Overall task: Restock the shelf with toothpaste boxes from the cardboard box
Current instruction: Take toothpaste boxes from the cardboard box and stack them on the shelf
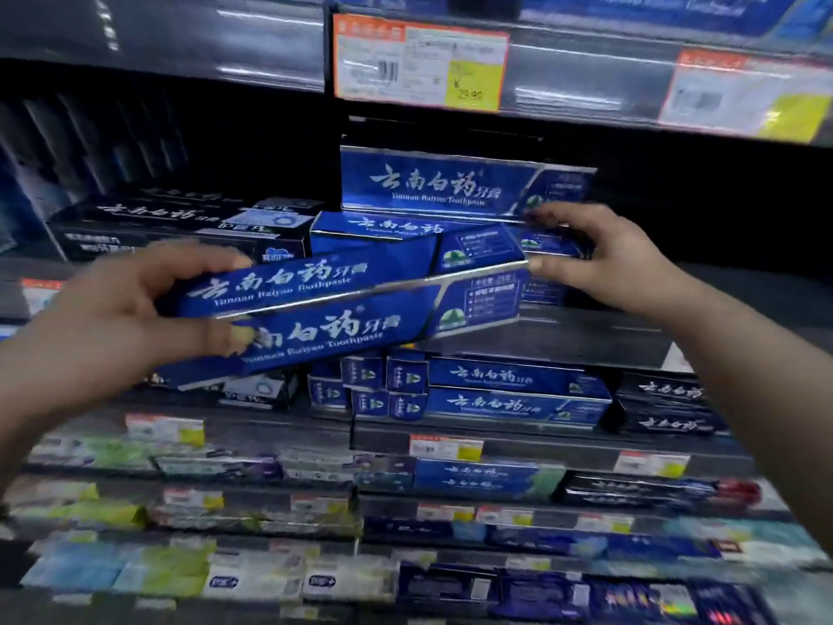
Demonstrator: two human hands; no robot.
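Note:
Two long blue toothpaste boxes (342, 309) with white lettering are held stacked and tilted in front of the shelf (586, 336). My left hand (121, 318) grips their left end, thumb across the lower box. My right hand (599, 259) pinches their right end near the shelf stack. Behind them, more blue toothpaste boxes (450, 182) lie stacked on the shelf, one standing on edge at the back. The cardboard box is out of view.
Black toothpaste boxes (180, 227) sit to the left on the same shelf. Price tags (419, 60) hang from the shelf edge above. Lower shelves hold more blue boxes (514, 390) and other assorted toothpaste packs (180, 575). Dark open space lies right of the blue stack.

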